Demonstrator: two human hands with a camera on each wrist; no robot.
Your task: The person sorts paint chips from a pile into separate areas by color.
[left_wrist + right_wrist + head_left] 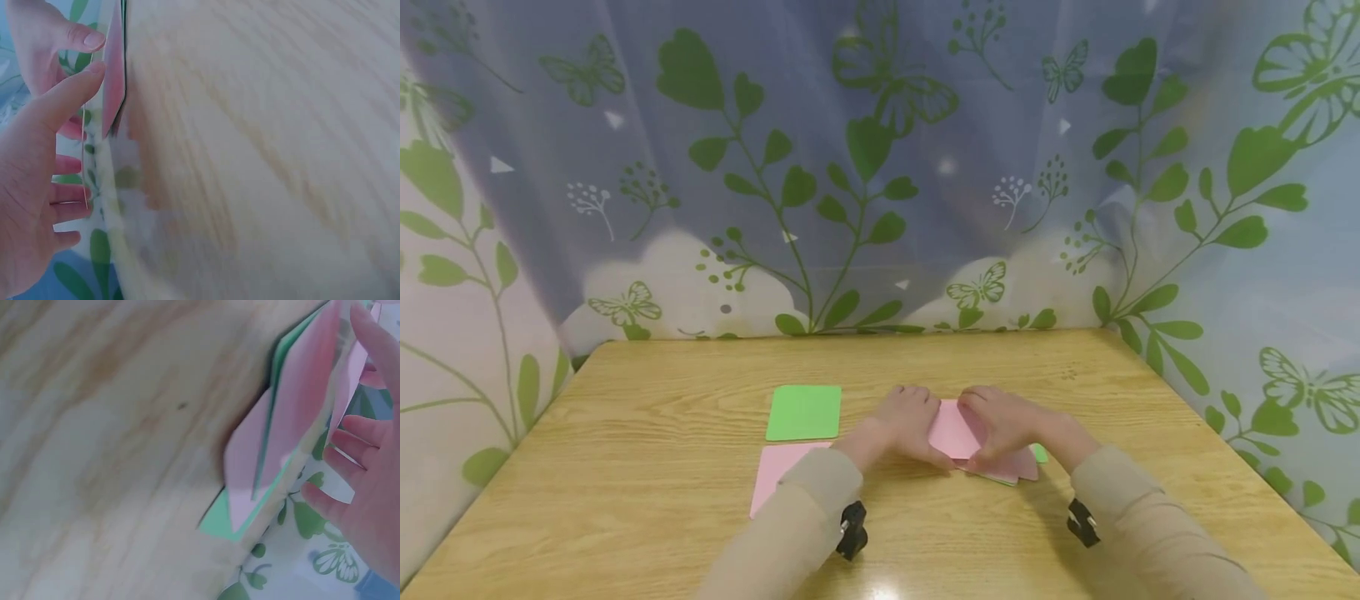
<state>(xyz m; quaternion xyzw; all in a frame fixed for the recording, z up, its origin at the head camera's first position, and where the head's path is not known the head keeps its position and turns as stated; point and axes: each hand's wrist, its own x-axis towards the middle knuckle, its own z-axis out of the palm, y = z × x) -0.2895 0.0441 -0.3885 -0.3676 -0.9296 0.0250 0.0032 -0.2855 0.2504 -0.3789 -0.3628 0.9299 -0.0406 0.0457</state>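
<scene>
Over a loose pile of pink cards [1026, 467] and green cards [220, 520], both hands hold one pink card [953, 432] by its opposite sides. My left hand [912, 423] grips its left side, thumb toward the near edge and fingers at the far edge. On the other side, my right hand [1006, 423] grips it the same way. Seen from the right wrist, the held card [350, 378] is raised off the pile, and the cards beneath are fanned unevenly. The left wrist view shows the held card nearly edge-on.
Left of the hands, a green card [805, 412] lies flat on the wooden table [662, 433]. Just nearer lies another pink card [782, 471], partly covered by the left sleeve. A patterned curtain [880, 208] hangs behind the table and along its sides.
</scene>
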